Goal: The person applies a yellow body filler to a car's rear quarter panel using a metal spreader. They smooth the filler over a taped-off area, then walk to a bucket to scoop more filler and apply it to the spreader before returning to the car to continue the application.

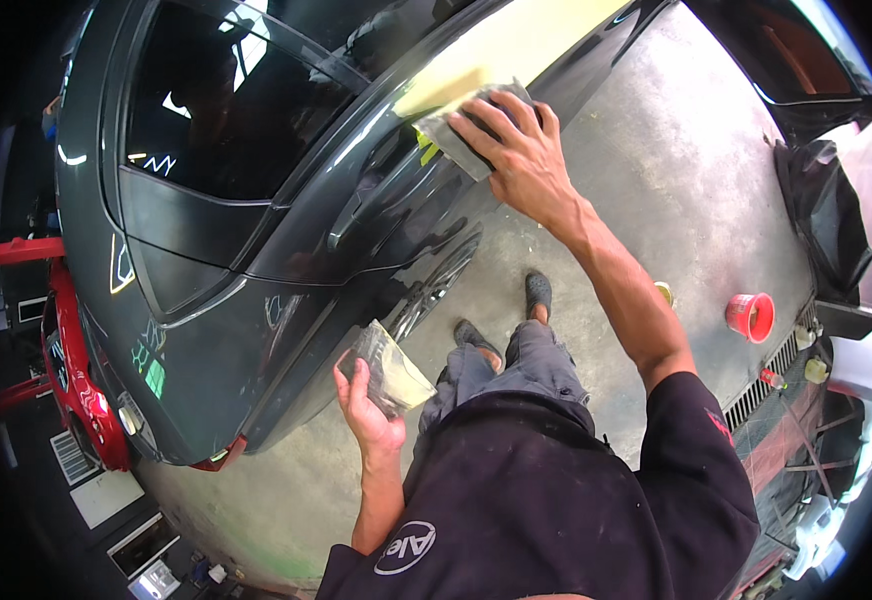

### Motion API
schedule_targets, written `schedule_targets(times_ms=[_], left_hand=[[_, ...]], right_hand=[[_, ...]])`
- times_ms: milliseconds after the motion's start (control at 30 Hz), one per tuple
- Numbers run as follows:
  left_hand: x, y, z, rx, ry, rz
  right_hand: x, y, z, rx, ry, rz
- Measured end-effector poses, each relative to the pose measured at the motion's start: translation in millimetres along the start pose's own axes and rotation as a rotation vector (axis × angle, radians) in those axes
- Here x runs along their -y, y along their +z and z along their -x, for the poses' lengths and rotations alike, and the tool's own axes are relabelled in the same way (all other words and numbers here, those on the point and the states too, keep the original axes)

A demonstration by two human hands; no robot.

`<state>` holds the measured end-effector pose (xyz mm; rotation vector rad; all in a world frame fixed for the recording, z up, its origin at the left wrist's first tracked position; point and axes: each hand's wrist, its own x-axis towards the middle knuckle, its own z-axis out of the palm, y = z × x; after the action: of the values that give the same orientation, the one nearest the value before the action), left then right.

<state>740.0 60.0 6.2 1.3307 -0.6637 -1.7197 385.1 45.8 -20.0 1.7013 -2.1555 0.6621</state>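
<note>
On the dark car (201, 300), right hand (529, 172) clamps its fingers over a grey pad (464, 157); tilting might scratch. Left hand (368, 412) grips dusty block (386, 378) beside the car.

This is a workshop, by the look of it a car body and paint shop. A dark grey car (196, 235) fills much of the floor's left side, its side marked by a broad pale yellow patch (511, 45) that looks like filler or primer. Beyond it, at the far left, stands a red car (81, 385), with a red beam (22, 251) beside it that could belong to a lift. The floor (671, 150) is bare, blotchy grey concrete, with a slotted drain grate (762, 383) along its right edge. Near that grate sits a red bucket (750, 317), and past it a white curved panel (864, 370), apparently a loose body part.
</note>
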Motion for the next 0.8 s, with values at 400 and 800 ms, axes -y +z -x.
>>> schedule_targets(times_ms=[400,800], left_hand=[[27.2,6.4,0.6,-0.003,-0.001,-0.073],[30.4,10.3,0.8,-0.012,0.008,-0.063]], right_hand=[[-25.6,36.9,-51.0,-0.036,-0.208,0.042],[-19.1,26.5,-55.1,0.003,-0.196,-0.043]])
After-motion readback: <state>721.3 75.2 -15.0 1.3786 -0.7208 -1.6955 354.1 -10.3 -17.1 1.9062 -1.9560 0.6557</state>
